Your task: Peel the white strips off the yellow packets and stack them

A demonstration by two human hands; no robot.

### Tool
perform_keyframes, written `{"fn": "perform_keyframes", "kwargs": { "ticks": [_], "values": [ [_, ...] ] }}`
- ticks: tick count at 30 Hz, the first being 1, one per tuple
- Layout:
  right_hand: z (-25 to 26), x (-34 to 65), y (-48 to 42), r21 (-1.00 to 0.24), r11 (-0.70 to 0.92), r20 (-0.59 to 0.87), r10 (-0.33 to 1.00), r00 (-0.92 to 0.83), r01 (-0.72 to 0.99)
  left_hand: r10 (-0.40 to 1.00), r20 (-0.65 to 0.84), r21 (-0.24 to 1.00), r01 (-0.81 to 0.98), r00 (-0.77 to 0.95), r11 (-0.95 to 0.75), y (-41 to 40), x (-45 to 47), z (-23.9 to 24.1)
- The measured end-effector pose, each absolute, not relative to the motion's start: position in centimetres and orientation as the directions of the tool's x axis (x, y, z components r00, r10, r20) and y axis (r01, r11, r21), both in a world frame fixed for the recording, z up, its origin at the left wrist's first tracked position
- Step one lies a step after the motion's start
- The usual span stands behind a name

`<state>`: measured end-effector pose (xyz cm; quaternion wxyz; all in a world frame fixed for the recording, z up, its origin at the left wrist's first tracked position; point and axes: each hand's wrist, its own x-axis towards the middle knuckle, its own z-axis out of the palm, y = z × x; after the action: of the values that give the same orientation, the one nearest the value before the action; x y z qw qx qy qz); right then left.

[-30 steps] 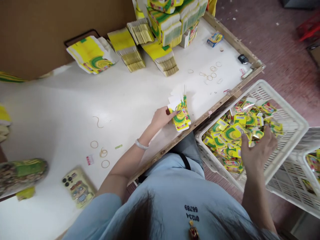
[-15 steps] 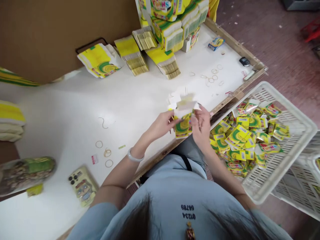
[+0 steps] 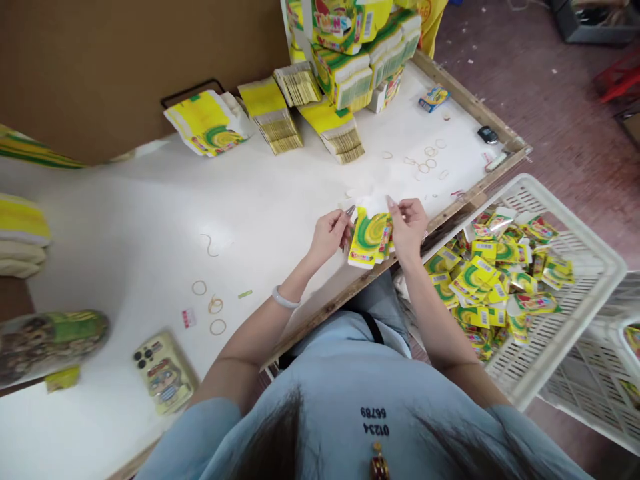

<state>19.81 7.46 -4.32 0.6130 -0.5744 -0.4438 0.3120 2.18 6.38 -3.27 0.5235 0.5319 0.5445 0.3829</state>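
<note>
A small yellow and green printed carton is between my two hands at the table's front edge, with more of the same printed card overlapping at its right. White flaps show at its upper end. My left hand is closed, its thumb and finger pinched at the carton's upper left edge. On the other side my right hand grips the carton's right edge, thumb toward the flaps and fingers curled. Whether the pieces are separate or joined is hard to make out.
At my right a white plastic basket holds many small cartons. Bundles of flat cartons and stacked packs stand at the back. Rubber bands, a phone and a jar lie on the white table.
The white flaps, blurred and raised before, now lie lower and the printed face shows more fully. My left hand has shifted from the carton's side to its upper left edge.
</note>
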Motion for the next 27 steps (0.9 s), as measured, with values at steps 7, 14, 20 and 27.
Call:
{"fn": "perform_keyframes", "kwargs": {
  "ticks": [7, 14, 20, 27],
  "values": [
    [-4.5, 21.9, 8.7, -0.838, 0.153, 0.379, 0.854, 0.357, 0.524, 0.992, 0.114, 0.757, 0.643, 0.048, -0.118, 6.1, 2.6, -3.4],
    [-2.8, 20.5, 7.8, -0.920, 0.275, 0.368, 0.852, 0.372, 0.279, 0.964, 0.180, 0.819, 0.512, 0.196, -0.257, 4.2, 2.3, -2.2],
    [-0.9, 16.5, 3.9, -0.953, 0.270, 0.303, 0.848, 0.434, 0.137, 0.909, 0.278, 0.763, 0.503, 0.312, -0.406, 1.7, 3.4, -0.5],
    [-0.3, 15.3, 1.3, -0.969, 0.228, 0.247, 0.855, 0.457, 0.096, 0.821, 0.350, 0.618, 0.548, 0.451, -0.564, 0.3, 2.8, -1.0]
  ]
}}
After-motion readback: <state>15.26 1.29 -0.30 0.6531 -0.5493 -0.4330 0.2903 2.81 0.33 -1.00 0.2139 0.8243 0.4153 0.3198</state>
